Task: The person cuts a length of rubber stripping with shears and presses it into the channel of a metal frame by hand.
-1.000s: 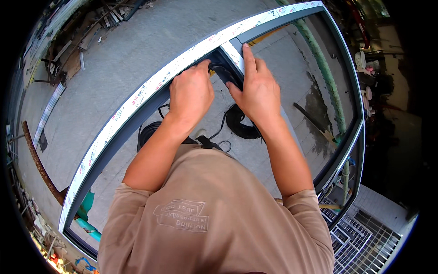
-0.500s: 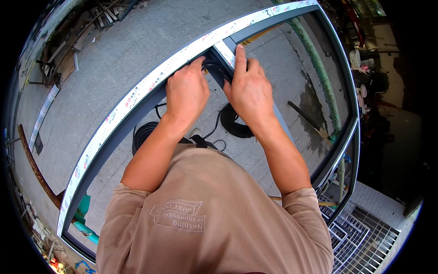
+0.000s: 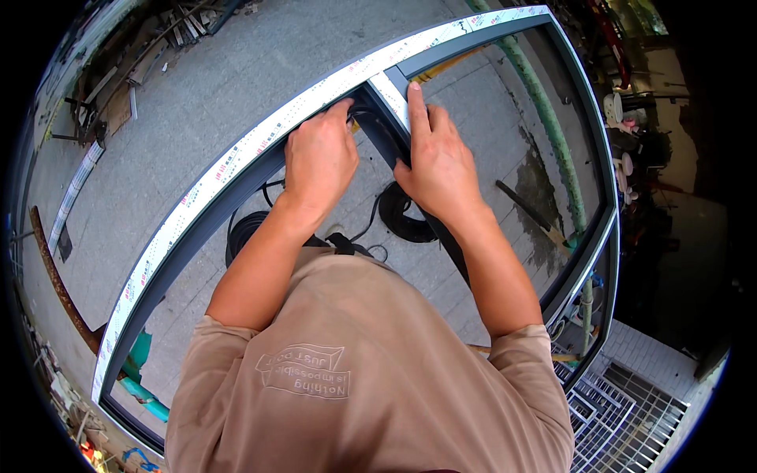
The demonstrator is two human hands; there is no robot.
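A large window frame point(image 3: 260, 142), dark grey with white protective film on its upper face, stands around me. My left hand point(image 3: 322, 158) is closed at the inner corner where the dividing bar point(image 3: 388, 94) meets the long rail. Its fingertips pinch a thin black rubber strip point(image 3: 364, 110) there, partly hidden by the fingers. On the dividing bar rests my right hand point(image 3: 443, 162), its index finger stretched along the film and its thumb on the bar's left side, gripping it.
Below the frame, coils of black strip point(image 3: 404, 214) lie on the grey paved floor point(image 3: 331, 39). A green pole point(image 3: 552, 130) passes behind the right opening. Metal grating point(image 3: 643, 406) is at lower right. Scrap pieces point(image 3: 118, 110) and a rusty bar point(image 3: 59, 276) lie at left.
My right hand has shifted slightly down and right along the dividing bar, its thumb lower. The left hand stays at the corner, almost unmoved.
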